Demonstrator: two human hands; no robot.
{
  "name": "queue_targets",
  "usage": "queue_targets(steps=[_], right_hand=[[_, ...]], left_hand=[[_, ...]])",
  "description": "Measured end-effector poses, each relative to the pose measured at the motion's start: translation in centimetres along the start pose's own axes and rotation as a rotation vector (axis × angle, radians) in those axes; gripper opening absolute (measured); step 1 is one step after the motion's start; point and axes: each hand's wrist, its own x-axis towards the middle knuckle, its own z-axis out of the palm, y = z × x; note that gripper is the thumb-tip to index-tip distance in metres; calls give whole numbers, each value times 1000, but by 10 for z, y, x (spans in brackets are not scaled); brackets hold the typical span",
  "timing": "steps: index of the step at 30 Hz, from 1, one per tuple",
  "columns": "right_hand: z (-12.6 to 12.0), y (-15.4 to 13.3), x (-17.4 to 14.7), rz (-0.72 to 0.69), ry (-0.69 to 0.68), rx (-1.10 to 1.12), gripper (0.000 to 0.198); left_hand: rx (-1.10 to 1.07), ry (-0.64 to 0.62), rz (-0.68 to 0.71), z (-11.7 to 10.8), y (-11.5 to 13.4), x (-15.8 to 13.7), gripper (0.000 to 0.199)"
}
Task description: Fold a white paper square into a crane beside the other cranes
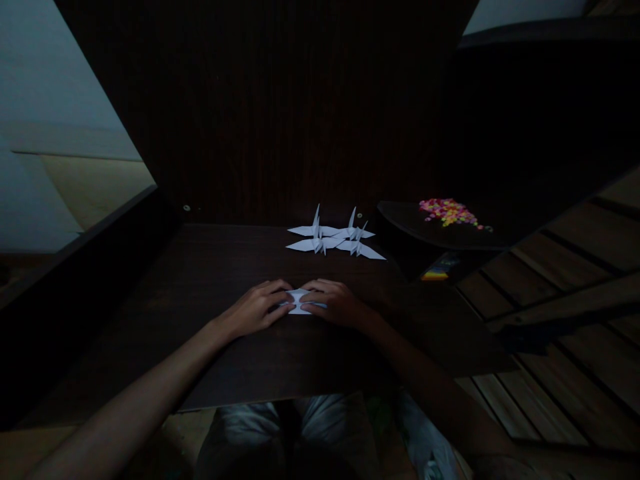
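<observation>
A small piece of folded white paper (299, 302) lies on the dark wooden desk (225, 373), between my two hands. My left hand (260, 307) grips its left side, thumb toward me and fingers along the far edge. On the right side, my right hand (334, 302) holds the paper the same way. The fingers of both hands cover its ends. Beyond the hands, several white paper cranes (317, 245) stand grouped against the back of the desk, their wings overlapping.
On a raised rounded shelf (400, 217) at the right lies a pile of small colourful pieces (450, 212). Beneath it sits an item with rainbow stripes (435, 275). A dark side panel (100, 233) borders the desk's left. Wooden slats (560, 373) show at the right.
</observation>
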Motion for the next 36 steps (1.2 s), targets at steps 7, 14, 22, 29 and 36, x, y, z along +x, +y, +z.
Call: queue_targets(steps=[7,14,22,29,36], right_hand=[[6,3,1,32,40,13,10],[10,3,0,111,82,69,5],[11,4,-1,106,56,86,17],[13,8,-1,90,56,63,16],[10,5,1,89,96,130,7]], left_hand=[[30,35,19,2,-2,1,20],[22,47,-36,0,-9,0,20],[7,14,-78,-1,-12,-1,21],[-20,23,-110,-1,-14,0,18],[-105,69,-232,-3,-8,1,18]])
